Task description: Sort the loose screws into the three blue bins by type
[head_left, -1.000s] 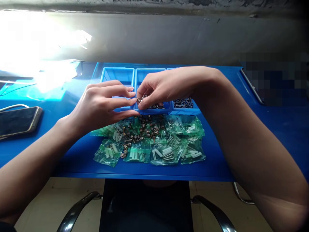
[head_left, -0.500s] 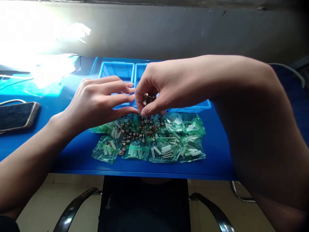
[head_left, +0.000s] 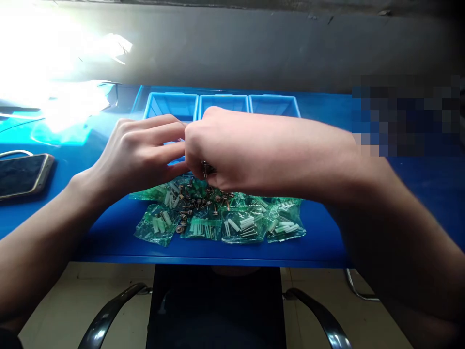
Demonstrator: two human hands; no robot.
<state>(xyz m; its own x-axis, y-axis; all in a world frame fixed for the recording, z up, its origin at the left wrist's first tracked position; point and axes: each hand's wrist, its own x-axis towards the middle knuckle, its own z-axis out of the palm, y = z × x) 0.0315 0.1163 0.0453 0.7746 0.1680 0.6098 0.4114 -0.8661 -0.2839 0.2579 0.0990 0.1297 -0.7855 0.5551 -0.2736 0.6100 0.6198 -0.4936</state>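
Curled into a loose fist, my right hand (head_left: pixel 225 148) holds several metal screws (head_left: pixel 207 169), which peek out below its fingers. My left hand (head_left: pixel 143 150) is beside it with fingers stretched and apart; its fingertips pass behind my right hand. Below both hands lies a pile of loose screws (head_left: pixel 198 203) with washer-like heads. Around that pile are several green-tinted clear bags (head_left: pixel 245 228) containing white plastic plugs and screws. My right hand and wrist cover part of the back row of bags.
Three blue bins stand behind the hands: a left bin (head_left: pixel 172 94), a middle bin (head_left: pixel 225 97) and a right bin (head_left: pixel 274 97). A phone (head_left: pixel 25 175) lies at the left of the blue table (head_left: pixel 319 242). Black chair armrests (head_left: pixel 112 310) show below the table edge.
My right hand has moved slightly left and turned its back upward, hiding most of the screws in it. The right bin has come into view. My left hand keeps nearly the same pose.
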